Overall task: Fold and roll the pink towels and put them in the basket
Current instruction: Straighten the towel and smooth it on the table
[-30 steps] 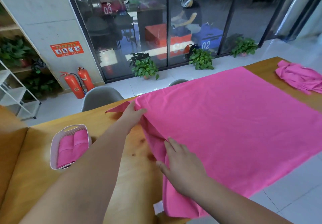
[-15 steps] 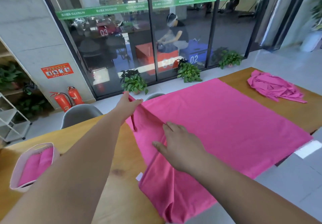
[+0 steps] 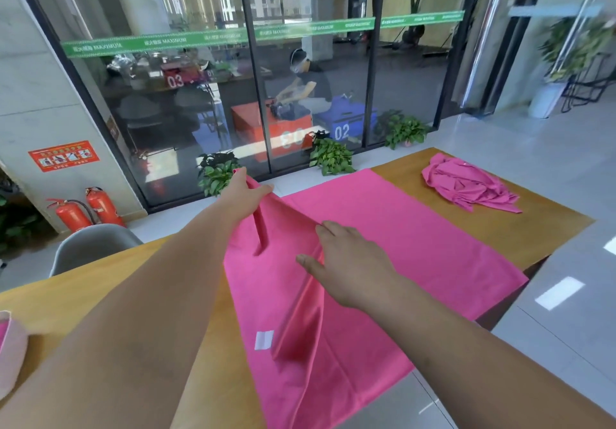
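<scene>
Big pink towel (image 3: 400, 245) lies spread across the wooden table (image 3: 100, 282), covering most of the middle. Its near end hangs over the table's front edge. Plain bright pink cloth, smooth and flat on the right half. The left half is doubled over itself, with a raised ridge running from the far corner down toward the near edge. A small white label (image 3: 264, 340) shows on the folded-over part.

The left hand (image 3: 245, 195) reaches far out and pinches the far left corner of the towel between thumb and fingers, holding it up off the table. A narrow flap hangs down below the grip.

The right hand (image 3: 350, 262) lies palm down on the ridge in the middle of the towel, thumb spread to the side and fingers fairly straight. Cannot tell if it has cloth pinched underneath.

A second pink towel (image 3: 466, 192) sits crumpled in a heap at the far right of the table, well apart from the spread one.

The basket (image 3: 13, 352) is at the left frame edge on the table. It is blurred and mostly cut off, with a pale rim and a bit of pink inside.

A grey chair (image 3: 90, 245) stands behind the table on the left.
</scene>
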